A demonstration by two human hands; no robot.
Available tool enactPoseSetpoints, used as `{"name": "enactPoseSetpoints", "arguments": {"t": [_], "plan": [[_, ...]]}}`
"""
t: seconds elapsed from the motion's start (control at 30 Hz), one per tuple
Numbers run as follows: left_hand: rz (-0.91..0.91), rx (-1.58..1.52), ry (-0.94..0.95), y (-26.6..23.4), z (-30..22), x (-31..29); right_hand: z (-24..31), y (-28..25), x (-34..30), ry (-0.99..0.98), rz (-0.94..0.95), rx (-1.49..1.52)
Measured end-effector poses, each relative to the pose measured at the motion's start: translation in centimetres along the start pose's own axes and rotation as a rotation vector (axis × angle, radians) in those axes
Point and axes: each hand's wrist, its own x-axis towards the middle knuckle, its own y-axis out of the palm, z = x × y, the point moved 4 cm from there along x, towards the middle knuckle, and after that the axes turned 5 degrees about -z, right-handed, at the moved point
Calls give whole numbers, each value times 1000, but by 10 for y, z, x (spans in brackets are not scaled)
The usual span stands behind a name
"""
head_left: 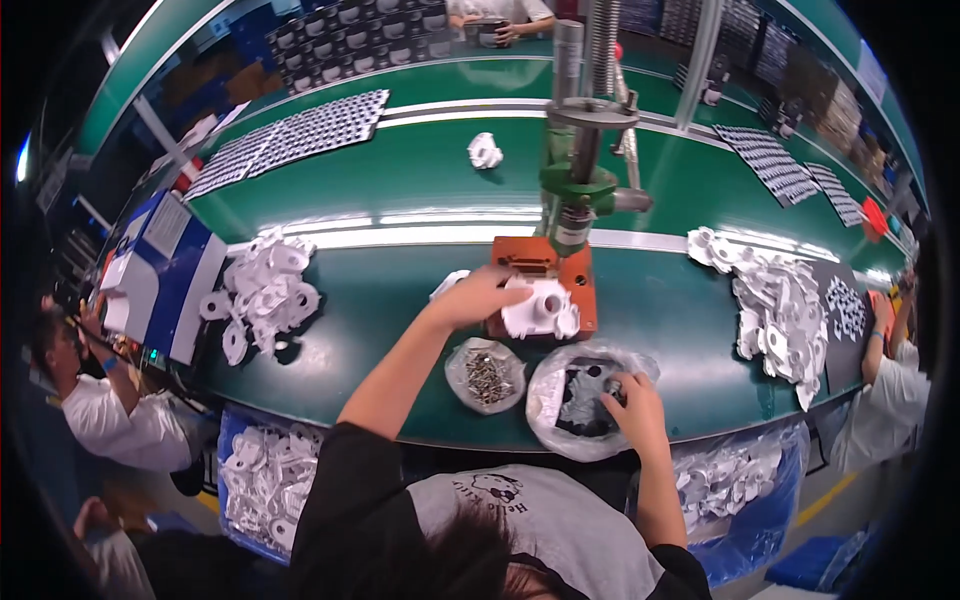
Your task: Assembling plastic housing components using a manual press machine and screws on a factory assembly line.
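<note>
My left hand point(486, 294) grips the left edge of a white moulded plastic part point(541, 309) that has a round raised hole. The part is over the front of the orange base point(583, 272) of a green bench press point(577, 188). Fingers of my right hand point(636, 408) are closed together over a clear plastic bag point(545, 412) of small dark grey pieces point(588, 398); whatever they pinch is too small to make out. Left of that bag, an open bag point(514, 392) holds small metal screws or pins point(487, 376). Another white part point(452, 283) lies partly behind my left wrist.
White parts lie in a left heap point(268, 285) and a right heap point(780, 310). A blue and white machine point(165, 272) stands at left. Bins of white parts point(268, 478) sit below the bench edge. One white part point(485, 151) rests on the green conveyor point(430, 180). Other people work around.
</note>
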Motion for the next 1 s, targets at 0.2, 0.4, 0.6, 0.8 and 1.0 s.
{"name": "enactPoseSetpoints", "arguments": {"t": [0.2,0.4,0.6,0.8,1.0], "plan": [[146,-34,77,-12,8,49,-14,19,1,-21,42,-161],[-232,327,-19,-12,30,57,-14,16,4,38,-16,-4],[-669,816,258,16,23,36,-14,11,-1,-57,-86,96],[-633,741,308,26,21,20,3,14,1,-158,-98,-4],[-443,817,551,48,16,-6,0,26,7,-104,-60,-103]]}}
